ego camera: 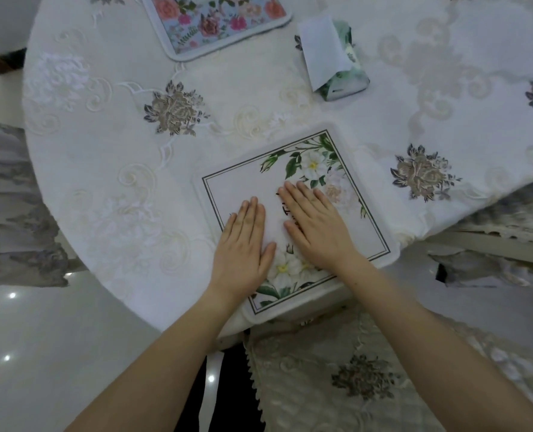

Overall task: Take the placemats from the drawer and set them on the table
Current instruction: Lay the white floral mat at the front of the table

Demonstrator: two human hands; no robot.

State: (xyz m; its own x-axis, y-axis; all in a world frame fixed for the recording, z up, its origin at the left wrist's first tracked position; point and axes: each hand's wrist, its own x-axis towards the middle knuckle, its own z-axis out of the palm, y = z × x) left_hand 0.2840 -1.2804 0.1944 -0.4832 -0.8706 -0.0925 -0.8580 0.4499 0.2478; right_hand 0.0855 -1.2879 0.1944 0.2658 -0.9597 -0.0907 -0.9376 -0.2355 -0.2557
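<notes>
A square white placemat (246,185) with a dark border line and white flowers lies at the near edge of the round table (103,157), its near corner overhanging slightly. My left hand (243,244) and my right hand (318,226) both rest flat on it, palms down, fingers together, holding nothing. A second placemat (215,23), blue with pink and red flowers, lies at the far side of the table, partly cut off by the frame's top edge.
The table wears a white embroidered cloth. A tissue pack (337,57) with a sheet sticking up sits beyond the near placemat. Cloth-covered chairs stand at the left (12,207), right (502,238) and just below me (352,375). Glossy floor (40,338) lies at lower left.
</notes>
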